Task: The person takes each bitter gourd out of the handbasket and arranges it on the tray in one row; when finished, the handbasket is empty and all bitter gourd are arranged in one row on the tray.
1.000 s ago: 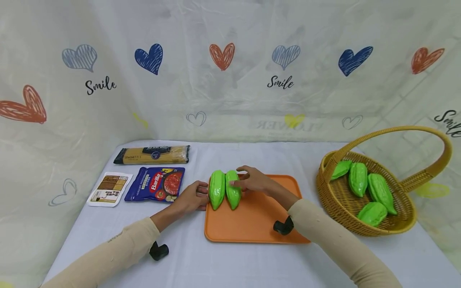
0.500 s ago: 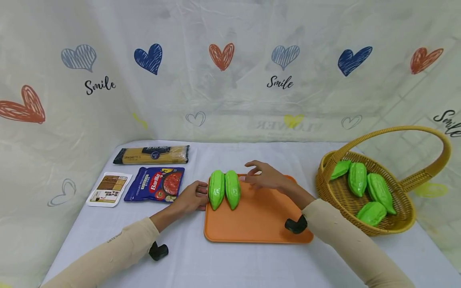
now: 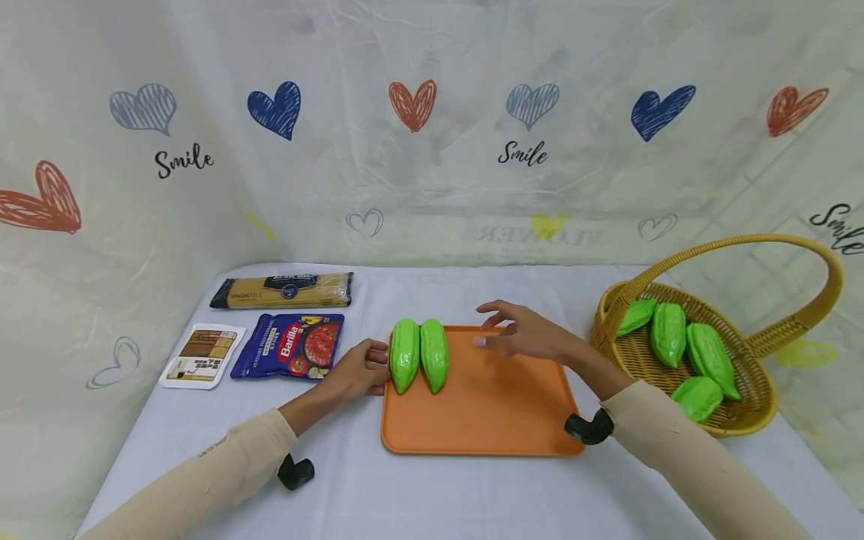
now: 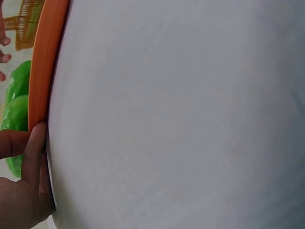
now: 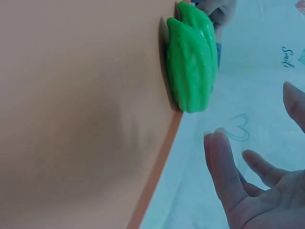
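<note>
Two glossy green toy bitter melons, a left one [image 3: 405, 356] and a right one [image 3: 435, 357], lie side by side at the left end of an orange tray [image 3: 486, 420]. At the tray's left edge, my left hand [image 3: 358, 369] holds the rim between thumb and fingers, seen closely in the left wrist view. My right hand [image 3: 523, 331] hovers over the tray's back right part, fingers spread and holding nothing. Both melons [image 5: 190, 67] show beyond the right hand's fingers [image 5: 224, 164] in the right wrist view.
On the right stands a wicker basket [image 3: 624, 375] with a tall handle and several more green melons [image 3: 670, 335]. To the left lie a spaghetti pack [image 3: 290, 291], a blue Barilla pouch [image 3: 290, 345] and a white flat packet [image 3: 204, 356]. A printed curtain [image 3: 445, 187] hangs behind.
My right hand has let go of the right bitter melon and moved right, away from it, with its fingers spreading. That melon now stands straighter beside the other. My left hand has stayed put.
</note>
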The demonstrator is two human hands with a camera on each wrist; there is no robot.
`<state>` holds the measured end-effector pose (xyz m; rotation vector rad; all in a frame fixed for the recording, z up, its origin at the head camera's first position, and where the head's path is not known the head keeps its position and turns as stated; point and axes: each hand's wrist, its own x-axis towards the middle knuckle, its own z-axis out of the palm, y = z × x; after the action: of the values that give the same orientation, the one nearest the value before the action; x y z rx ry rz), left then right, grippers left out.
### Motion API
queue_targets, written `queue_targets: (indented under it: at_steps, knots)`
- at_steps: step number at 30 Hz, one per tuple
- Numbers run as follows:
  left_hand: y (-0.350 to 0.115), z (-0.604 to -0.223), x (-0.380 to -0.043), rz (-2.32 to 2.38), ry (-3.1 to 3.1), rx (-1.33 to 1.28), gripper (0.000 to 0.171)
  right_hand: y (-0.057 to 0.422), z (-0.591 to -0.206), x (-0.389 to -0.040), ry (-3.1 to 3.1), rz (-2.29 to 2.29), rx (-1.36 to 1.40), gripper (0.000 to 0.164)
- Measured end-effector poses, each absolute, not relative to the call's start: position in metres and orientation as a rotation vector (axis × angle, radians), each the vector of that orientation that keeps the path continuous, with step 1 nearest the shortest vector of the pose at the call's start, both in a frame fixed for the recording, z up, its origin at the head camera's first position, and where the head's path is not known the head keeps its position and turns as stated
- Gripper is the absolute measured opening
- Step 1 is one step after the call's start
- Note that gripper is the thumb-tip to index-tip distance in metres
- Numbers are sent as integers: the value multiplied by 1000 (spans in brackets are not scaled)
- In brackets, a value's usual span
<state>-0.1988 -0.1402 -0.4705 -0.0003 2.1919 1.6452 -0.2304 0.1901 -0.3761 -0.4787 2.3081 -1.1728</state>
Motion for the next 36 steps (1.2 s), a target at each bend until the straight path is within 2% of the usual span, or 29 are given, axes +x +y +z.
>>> queue_targets:
  at_steps: [19,36]
  knots:
    - [-140,-471,-199,1639,2189,2,57,242,-349,-209,2360,-1014,-682,63]
    - [-140,-471,-198,1646,2193,5,57,322,-327,-188,2305,-925,-770,47]
